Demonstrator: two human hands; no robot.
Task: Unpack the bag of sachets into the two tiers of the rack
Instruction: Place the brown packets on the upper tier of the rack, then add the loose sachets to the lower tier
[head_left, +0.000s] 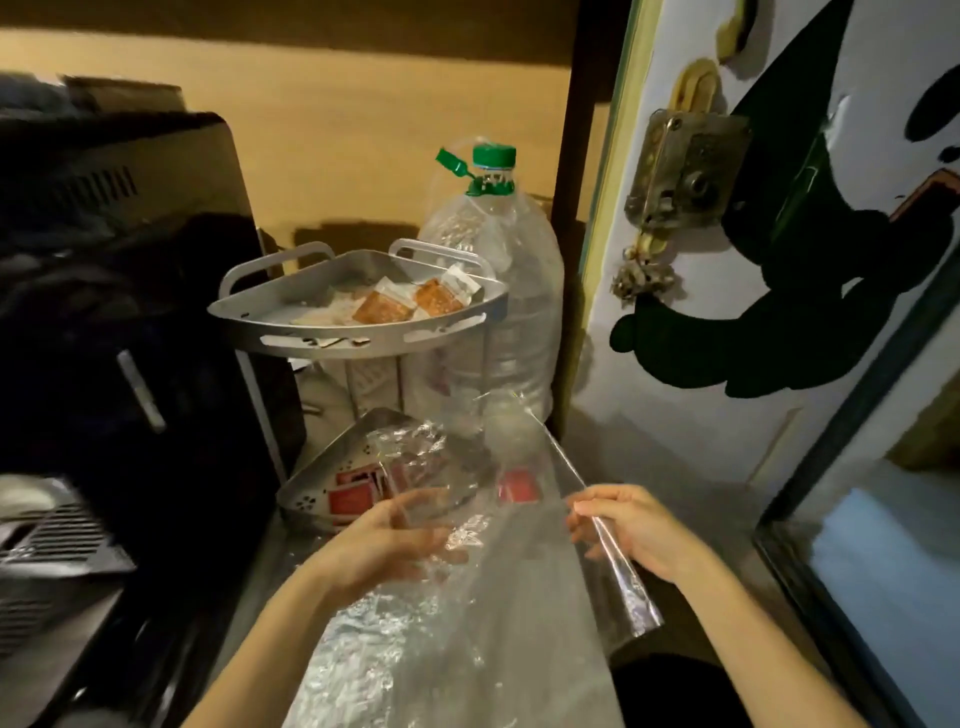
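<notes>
A grey two-tier corner rack stands ahead of me. Its upper tier (358, 332) holds orange-brown and pale sachets (382, 307). The lower tier (311, 480) holds red sachets (353, 493). A large clear plastic bag (467, 597) hangs in front of the lower tier, and one red sachet (517, 486) shows through it. My left hand (384, 540) grips the crumpled left side of the bag. My right hand (628, 525) pinches the bag's right edge, which is pulled taut.
A big clear water bottle (509, 291) with a green cap stands right behind the rack. A black appliance (130, 291) fills the left side. A white door (779, 234) with a metal lock is at the right, and a dark-framed panel (857, 571) below it.
</notes>
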